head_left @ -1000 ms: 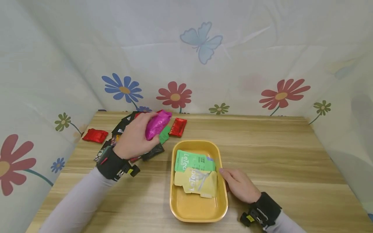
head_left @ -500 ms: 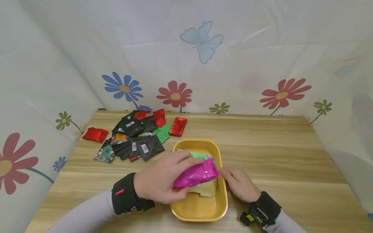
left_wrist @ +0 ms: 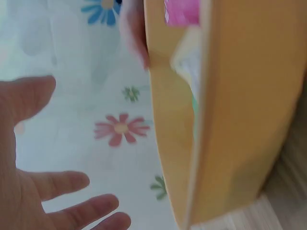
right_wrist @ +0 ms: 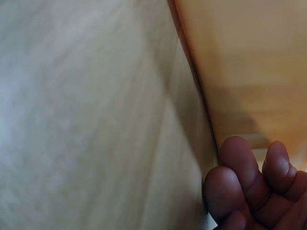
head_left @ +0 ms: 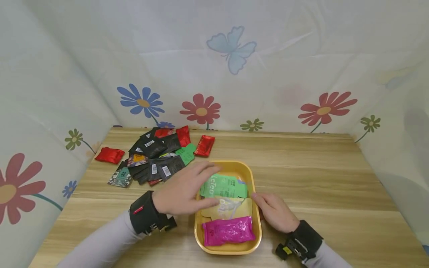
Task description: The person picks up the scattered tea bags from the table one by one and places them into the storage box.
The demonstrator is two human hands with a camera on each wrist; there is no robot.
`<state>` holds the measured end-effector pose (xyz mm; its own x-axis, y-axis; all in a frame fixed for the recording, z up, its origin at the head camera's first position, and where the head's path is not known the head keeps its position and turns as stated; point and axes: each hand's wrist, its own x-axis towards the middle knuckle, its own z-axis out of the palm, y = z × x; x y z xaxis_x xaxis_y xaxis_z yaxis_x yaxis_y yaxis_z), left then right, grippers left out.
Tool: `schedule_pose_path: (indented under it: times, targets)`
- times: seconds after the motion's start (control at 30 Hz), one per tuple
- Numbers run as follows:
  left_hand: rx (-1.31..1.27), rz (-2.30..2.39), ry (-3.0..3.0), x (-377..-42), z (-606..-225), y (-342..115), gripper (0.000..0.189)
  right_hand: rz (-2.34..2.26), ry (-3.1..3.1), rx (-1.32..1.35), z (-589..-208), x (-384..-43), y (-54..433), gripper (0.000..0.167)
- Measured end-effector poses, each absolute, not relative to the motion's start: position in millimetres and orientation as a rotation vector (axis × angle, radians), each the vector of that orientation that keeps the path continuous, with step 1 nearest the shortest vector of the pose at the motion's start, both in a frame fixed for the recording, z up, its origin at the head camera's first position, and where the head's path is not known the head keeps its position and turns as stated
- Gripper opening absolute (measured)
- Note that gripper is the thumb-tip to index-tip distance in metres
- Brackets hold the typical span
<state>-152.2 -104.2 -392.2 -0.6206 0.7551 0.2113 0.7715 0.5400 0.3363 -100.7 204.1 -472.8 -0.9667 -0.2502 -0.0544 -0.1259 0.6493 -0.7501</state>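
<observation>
My left hand (head_left: 186,190) hovers over the left rim of a yellow plastic tray (head_left: 231,249), fingers spread and holding nothing; the left wrist view shows the same spread fingers (left_wrist: 72,182) beside the tray wall. Inside the tray, a shiny magenta packet (head_left: 229,231) lies across the near end. Beyond it are a pale yellow LeTea packet (head_left: 214,213) and a green LeTea packet (head_left: 228,187). At the tray's right side, my right hand (head_left: 276,214) holds the rim, its bent fingers (right_wrist: 223,189) against the outer wall in the right wrist view.
Left of the tray lies a pile of black sachets (head_left: 154,147) mixed with red, green and patterned ones. A red packet (head_left: 109,155) sits apart at the far left, another red packet (head_left: 204,145) behind the tray. A flowered curtain (head_left: 268,74) encloses the wooden table (head_left: 318,178).
My left hand carried the magenta packet from the pile to the tray and released it at the near end. The right hand stayed at the tray's side.
</observation>
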Motion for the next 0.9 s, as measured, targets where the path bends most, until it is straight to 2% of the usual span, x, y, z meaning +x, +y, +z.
schedule_pose_path:
  times: [0.17,0.37,0.63,0.9]
  targets:
    - [-1.033,-0.565,-2.769,-187,-404,-113,0.074,-1.218,2.713,-0.305,-473,-101,205,0.042]
    - [-0.786,-0.472,-2.853,-227,-429,-123,0.071,-1.219,2.707,-0.323,-474,-101,206,0.042]
    - [-0.607,-0.287,-2.931,-264,-456,-132,0.08,-1.221,2.716,-0.318,-474,-101,204,0.04]
    - [-0.528,-0.175,-3.013,-275,-466,-135,0.078,-1.203,2.727,-0.349,-474,-101,205,0.04]
